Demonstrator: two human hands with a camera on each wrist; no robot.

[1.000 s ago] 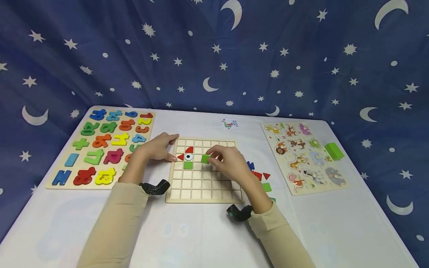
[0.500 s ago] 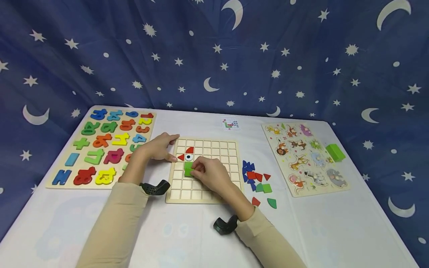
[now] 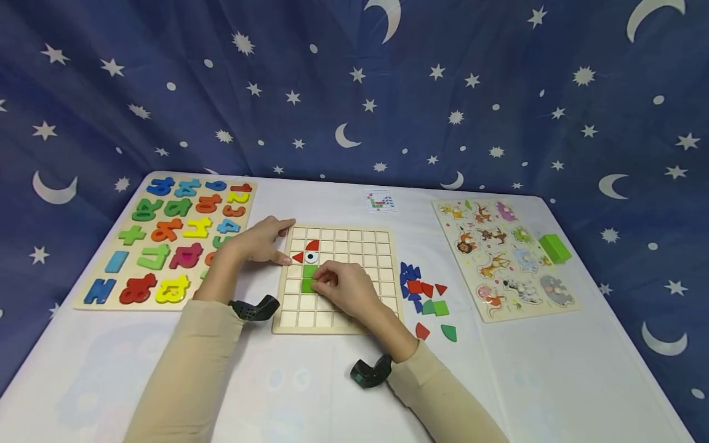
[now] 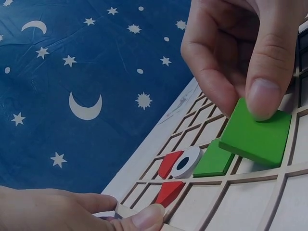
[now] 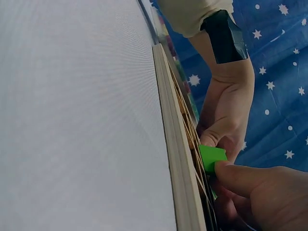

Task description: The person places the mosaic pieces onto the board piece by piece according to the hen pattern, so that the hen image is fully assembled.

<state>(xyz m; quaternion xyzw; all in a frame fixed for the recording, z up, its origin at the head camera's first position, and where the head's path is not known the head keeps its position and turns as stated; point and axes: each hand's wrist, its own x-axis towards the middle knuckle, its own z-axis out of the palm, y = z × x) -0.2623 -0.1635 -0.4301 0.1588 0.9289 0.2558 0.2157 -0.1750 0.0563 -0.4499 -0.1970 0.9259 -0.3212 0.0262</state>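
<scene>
At the far left a number board (image 3: pixel 117 306) is laid. The edge of the grid board (image 3: pixel 368 247) is touched by the left hand (image 3: pixel 260 241) — outspread, with nothing gripped. Near it are set a red triangle (image 3: pixel 298 258), an eye disc (image 3: pixel 311 256) and, below that, a green square (image 3: pixel 310 271). Just beside the square, a tilted green tile (image 4: pixel 257 137) is pinched by the right hand (image 3: pixel 350 289) — over the grid. Loose blue pieces (image 3: pixel 408 271) are scattered farther right.

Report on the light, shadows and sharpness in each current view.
Head view: bright, soft light; grid board clear, picture card too small to make out in detail. Left wrist view: dimmer; green square sharp, board cells beside the right hand in dark shade. Right wrist view: white tablecloth pale, with fine radiating lines.
</scene>
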